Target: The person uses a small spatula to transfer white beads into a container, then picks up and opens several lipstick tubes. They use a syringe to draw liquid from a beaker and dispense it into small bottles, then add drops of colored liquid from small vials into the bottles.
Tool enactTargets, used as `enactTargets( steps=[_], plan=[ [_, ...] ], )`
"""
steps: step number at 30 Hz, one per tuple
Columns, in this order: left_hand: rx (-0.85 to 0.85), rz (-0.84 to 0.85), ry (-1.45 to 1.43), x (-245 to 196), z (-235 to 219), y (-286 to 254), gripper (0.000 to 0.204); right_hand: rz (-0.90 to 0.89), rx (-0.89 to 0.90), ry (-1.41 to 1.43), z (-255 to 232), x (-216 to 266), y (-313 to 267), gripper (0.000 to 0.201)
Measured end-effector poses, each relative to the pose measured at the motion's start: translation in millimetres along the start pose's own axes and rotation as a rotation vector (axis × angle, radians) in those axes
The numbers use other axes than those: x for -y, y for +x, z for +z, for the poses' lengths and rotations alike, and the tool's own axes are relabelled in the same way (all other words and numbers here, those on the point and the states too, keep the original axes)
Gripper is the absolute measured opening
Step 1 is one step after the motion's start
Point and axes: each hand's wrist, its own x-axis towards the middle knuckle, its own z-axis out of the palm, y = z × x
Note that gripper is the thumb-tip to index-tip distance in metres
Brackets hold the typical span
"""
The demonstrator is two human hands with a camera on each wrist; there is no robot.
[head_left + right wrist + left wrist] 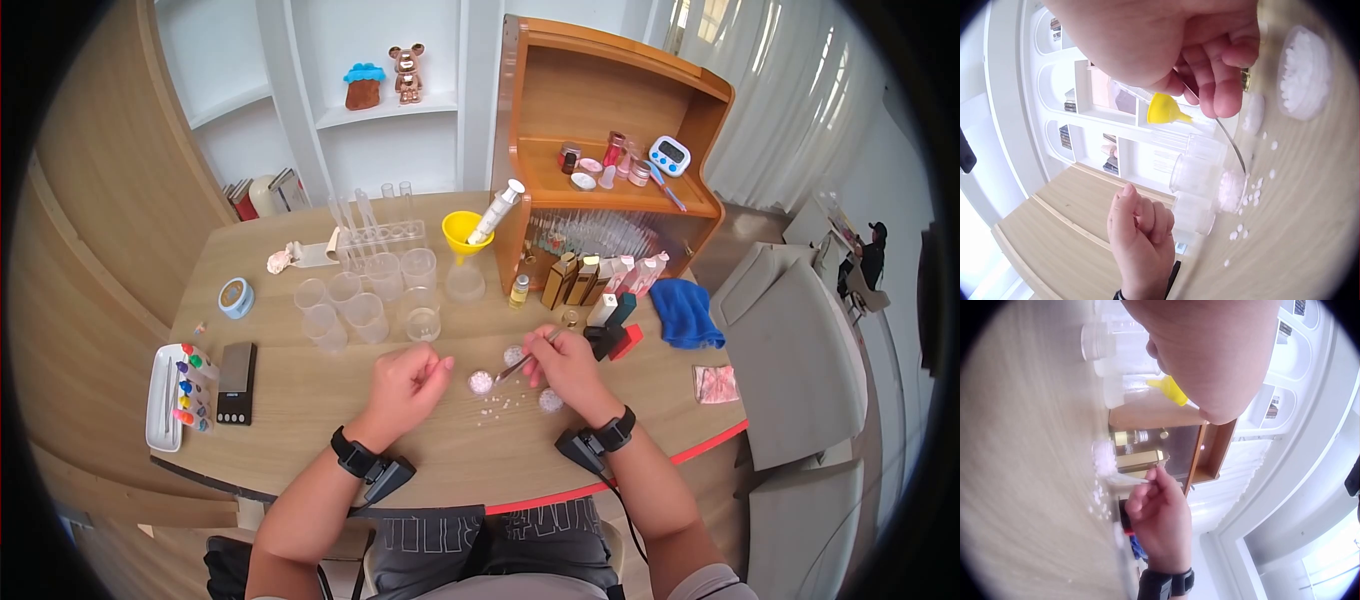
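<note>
My right hand (563,368) pinches a slim metal spatula (1230,139) between thumb and fingers. Its tip reaches down to the rim of a small clear tub of pale pink pellets (481,382). My left hand (412,386) is held left of that tub, fingers curled into a loose fist with nothing visible in it. Loose white pellets (492,410) lie scattered on the wood in front of the pink tub. A second small tub of white pellets (1305,74) sits close under my right hand, and a third tub (514,355) stands behind.
Several clear plastic cups (367,315) stand behind my left hand. A yellow funnel (465,232) holds a white tube near a wooden cabinet (520,130). Small boxes (560,282) and a blue cloth (688,314) lie right. A black scale (237,380) and white tray (160,425) are left.
</note>
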Motion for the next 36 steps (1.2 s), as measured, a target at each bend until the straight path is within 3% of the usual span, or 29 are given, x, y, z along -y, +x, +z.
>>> enactTargets(
  steps=[4, 25, 36],
  plan=[
    [0.003, -0.019, -0.007, -1.8, -1.0, 0.2, 0.030, -0.063, -0.027, 0.156, -1.4, -4.7, 2.1, 0.019],
    [-0.006, 0.007, -0.024, 2.9, 2.2, -0.3, 0.028, -0.026, -0.015, -0.043, 2.6, 2.2, -1.7, 0.020],
    [-0.004, 0.003, -0.019, 3.7, 1.5, -0.4, 0.029, -0.058, 0.026, 0.158, -4.6, -6.7, 3.7, 0.022]
  ],
)
